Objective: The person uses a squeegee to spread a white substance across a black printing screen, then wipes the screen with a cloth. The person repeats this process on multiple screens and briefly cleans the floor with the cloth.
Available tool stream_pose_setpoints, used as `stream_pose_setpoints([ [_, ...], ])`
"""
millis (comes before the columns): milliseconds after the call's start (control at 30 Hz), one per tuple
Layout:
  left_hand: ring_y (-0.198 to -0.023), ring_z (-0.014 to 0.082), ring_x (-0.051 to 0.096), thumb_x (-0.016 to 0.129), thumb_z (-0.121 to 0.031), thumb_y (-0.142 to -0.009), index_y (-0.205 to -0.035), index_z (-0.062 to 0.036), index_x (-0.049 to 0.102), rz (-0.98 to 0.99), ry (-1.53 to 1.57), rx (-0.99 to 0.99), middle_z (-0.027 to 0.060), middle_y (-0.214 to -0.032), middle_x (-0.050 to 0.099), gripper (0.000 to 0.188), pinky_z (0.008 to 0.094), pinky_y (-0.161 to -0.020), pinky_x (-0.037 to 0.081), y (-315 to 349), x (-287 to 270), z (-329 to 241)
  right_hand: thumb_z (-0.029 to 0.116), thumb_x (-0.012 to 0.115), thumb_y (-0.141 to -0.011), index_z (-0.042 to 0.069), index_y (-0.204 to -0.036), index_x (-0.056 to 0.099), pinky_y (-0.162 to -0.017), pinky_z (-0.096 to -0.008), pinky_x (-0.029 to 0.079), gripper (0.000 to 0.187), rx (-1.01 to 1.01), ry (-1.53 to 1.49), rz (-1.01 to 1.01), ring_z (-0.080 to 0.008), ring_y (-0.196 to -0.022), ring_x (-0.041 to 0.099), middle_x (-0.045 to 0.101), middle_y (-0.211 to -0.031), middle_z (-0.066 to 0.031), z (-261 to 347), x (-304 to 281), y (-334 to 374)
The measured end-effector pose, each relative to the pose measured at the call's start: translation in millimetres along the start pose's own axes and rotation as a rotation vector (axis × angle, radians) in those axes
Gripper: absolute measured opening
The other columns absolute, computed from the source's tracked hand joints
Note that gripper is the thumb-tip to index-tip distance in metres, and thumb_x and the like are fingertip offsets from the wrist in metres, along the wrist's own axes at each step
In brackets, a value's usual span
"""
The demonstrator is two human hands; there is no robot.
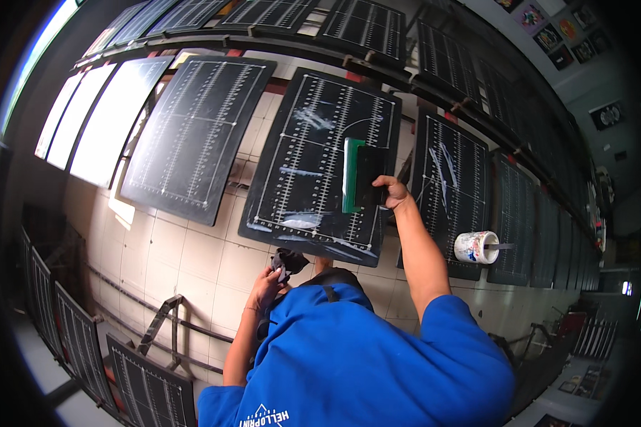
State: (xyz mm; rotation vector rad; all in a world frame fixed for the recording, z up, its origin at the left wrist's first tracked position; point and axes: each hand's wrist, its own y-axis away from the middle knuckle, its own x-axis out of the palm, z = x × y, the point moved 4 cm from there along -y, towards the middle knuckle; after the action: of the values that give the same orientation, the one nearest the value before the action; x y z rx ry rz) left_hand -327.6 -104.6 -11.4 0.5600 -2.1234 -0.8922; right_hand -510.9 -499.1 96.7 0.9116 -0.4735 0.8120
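My right hand (392,192) is closed on the edge of a wide squeegee (369,178), black with a green strip and a whitish long edge. The squeegee is over the right half of a black board (271,192) with white rulers and grid lines; whether it touches the surface I cannot tell. Whitish smears (303,220) mark the board's near end, middle and far left. Close to the near edge of that board, my left hand (265,286) grips a crumpled dark cloth (290,264).
A paint-stained white tub (470,248) with a dark handle sticking out sits on the neighbouring smeared board (434,206). Another ruled board (192,142) lies to the left. Dark rails (299,48) carry more boards behind. Metal frames (165,320) stand at lower left above the tiled floor (206,260).
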Motion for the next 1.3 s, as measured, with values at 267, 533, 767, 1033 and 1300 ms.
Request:
stream_pose_setpoints([
  [267, -0.092, 0.0141, 0.059, 0.056, -0.022, -0.098, -0.116, -0.0115, 0.056, -0.056, 0.005, -0.002, 0.001, -0.102, 0.062, 0.021, 0.035, -0.078, 0.047, -2.8, -18.3, 14.3, 0.007, 0.071, -0.07, -0.006, -0.086, 0.069, -0.068, -0.0362, 0.059, 0.021, -0.412, 0.47, -0.691, -0.0241, -0.069, 0.07, 0.071, -0.083, -0.0159, 195.8, -97.2, 136.5],
  [533, -0.095, 0.0146, 0.058, 0.052, -0.022, -0.1, -0.116, -0.012, 0.053, -0.119, -0.087, -0.057, 0.0011, -0.102, 0.062, 0.019, 0.0386, -0.084, 0.044, -4.6, -22.5, 14.0, 0.016, 0.074, -0.06, -0.009, -0.106, 0.066, -0.09, -0.0411, 0.051, 0.052, 0.088, 1.332, -1.589, -0.0361, -0.107, 0.065, 0.065, -0.115, -0.0271, 255.3, -260.6, 202.0],
  [767, -0.089, 0.014, 0.059, 0.055, -0.021, -0.098, -0.116, -0.0126, 0.055, -0.133, -0.033, 0.003, 0.0006, -0.102, 0.063, 0.021, 0.0372, -0.08, 0.045, -8.6, -13.1, 4.0, 0.016, 0.071, -0.075, 0.003, -0.113, 0.07, -0.096, -0.0394, 0.05, 0.04, 0.511, 1.384, -1.525, -0.0317, -0.117, 0.061, 0.064, -0.123, -0.0205, 229.7, -280.2, 197.8],
  [1033, -0.099, 0.0165, 0.057, 0.056, -0.024, -0.098, -0.123, -0.0113, 0.053, -0.079, 0.129, 0.035, 0.0027, -0.109, 0.062, 0.028, 0.0417, -0.088, 0.042, -16.2, -40.0, 30.5, 0.018, 0.063, -0.084, 0.006, -0.115, 0.069, -0.095, -0.0428, 0.05, 0.034, 0.517, 1.43, -1.658, -0.0326, -0.117, 0.061, 0.063, -0.126, -0.0171, 225.3, -161.9, 182.3],
  [1300, -0.086, 0.0147, 0.059, 0.058, -0.02, -0.097, -0.117, -0.0105, 0.055, -0.184, 0.204, 0.088, 0.0022, -0.098, 0.062, 0.022, 0.0326, -0.074, 0.049, 2.5, -38.6, 17.1, 0.02, 0.061, -0.079, 0.009, -0.114, 0.068, -0.096, -0.0481, 0.048, 0.038, -0.28, 1.866, -1.174, -0.0368, -0.113, 0.062, 0.066, -0.117, -0.0201, 258.4, -30.8, -11.6],
])
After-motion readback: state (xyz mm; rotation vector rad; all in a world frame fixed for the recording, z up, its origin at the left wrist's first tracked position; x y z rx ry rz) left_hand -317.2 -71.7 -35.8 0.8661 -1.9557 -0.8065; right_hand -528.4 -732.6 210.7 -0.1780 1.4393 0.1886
